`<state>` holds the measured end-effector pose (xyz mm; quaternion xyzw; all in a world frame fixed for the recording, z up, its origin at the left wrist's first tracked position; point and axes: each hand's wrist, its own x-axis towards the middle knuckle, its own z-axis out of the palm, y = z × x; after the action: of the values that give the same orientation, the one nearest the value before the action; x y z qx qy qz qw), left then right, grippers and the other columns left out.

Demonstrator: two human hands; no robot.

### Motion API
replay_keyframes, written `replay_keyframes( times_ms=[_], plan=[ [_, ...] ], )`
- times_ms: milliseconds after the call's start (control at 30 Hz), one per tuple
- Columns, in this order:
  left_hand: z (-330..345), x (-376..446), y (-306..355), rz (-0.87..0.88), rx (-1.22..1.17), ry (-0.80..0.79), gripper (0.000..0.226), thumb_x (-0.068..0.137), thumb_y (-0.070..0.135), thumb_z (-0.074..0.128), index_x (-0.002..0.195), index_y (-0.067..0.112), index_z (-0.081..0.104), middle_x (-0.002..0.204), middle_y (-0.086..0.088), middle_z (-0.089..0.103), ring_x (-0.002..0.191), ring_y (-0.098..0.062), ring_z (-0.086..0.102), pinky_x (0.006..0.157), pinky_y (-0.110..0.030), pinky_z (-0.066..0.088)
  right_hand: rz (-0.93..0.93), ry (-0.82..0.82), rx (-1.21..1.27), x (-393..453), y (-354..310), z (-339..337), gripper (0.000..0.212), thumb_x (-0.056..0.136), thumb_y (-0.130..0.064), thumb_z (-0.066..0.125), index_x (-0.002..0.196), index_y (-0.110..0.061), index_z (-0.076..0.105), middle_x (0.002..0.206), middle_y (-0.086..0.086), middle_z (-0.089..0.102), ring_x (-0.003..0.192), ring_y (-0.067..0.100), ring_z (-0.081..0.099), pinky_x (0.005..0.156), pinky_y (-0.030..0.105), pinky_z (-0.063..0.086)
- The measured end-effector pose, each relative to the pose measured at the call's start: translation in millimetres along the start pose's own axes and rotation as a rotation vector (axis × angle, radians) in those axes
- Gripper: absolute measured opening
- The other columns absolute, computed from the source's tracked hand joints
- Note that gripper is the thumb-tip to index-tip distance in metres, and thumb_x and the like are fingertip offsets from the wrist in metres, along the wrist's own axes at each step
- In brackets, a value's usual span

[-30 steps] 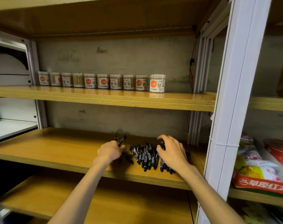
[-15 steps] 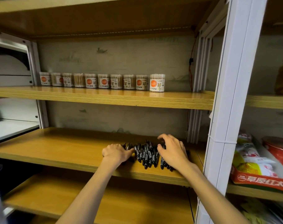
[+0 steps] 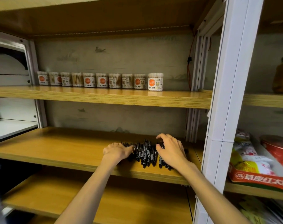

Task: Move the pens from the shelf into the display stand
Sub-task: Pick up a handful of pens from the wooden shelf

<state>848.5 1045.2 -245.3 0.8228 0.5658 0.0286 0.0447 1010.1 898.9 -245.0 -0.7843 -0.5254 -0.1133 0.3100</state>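
A pile of several black pens lies on the middle wooden shelf, near its right end. My left hand sits at the pile's left edge with its fingers curled round a few pens. At the right side of the pile, my right hand lies palm down, its fingers curled over the pens and its thumb against them. Both hands hide part of the pile. No display stand is in view.
A row of cotton-swab tubs lines the shelf above. A white upright post stands just right of my right hand. Beyond it are snack packets in a red carton and a red tin. A lower shelf lies beneath.
My left hand, which held a few pens raised off the shelf, has come down and right against the pile. The right hand has stayed on the pile's right side.
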Motion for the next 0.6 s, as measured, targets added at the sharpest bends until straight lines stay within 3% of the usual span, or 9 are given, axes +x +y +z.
replay_keyframes(
  times_ms=[133, 367, 600],
  plan=[
    [-2, -2, 4, -0.028, -0.002, -0.008, 0.107, 0.082, 0.092, 0.023, 0.15, 0.011, 0.043, 0.154, -0.008, 0.045, 0.139, -0.03, 0.044, 0.108, -0.04, 0.039, -0.004, -0.002, -0.005, 1, 1, 0, 0.034, 0.099, -0.034, 0.057, 0.132, -0.033, 0.055, 0.131, -0.007, 0.06, 0.123, 0.016, 0.056, 0.107, 0.037, 0.038],
    [-5, -2, 11, -0.048, 0.08, -0.01, 0.107, 0.078, 0.094, 0.023, 0.138, 0.013, 0.057, 0.138, -0.006, 0.06, 0.125, -0.027, 0.055, 0.097, -0.035, 0.044, -0.012, -0.013, -0.013, -1, 4, 3, 0.033, 0.099, -0.034, 0.056, 0.132, -0.033, 0.054, 0.13, -0.007, 0.06, 0.123, 0.016, 0.056, 0.106, 0.036, 0.038],
    [-5, 0, 18, -0.044, 0.142, 0.014, 0.106, 0.075, 0.096, 0.026, 0.134, 0.014, 0.061, 0.132, -0.005, 0.064, 0.122, -0.026, 0.058, 0.097, -0.036, 0.049, -0.018, -0.011, -0.02, -3, 9, 3, 0.033, 0.099, -0.034, 0.056, 0.131, -0.032, 0.055, 0.13, -0.007, 0.06, 0.122, 0.016, 0.056, 0.104, 0.035, 0.038]
  ],
)
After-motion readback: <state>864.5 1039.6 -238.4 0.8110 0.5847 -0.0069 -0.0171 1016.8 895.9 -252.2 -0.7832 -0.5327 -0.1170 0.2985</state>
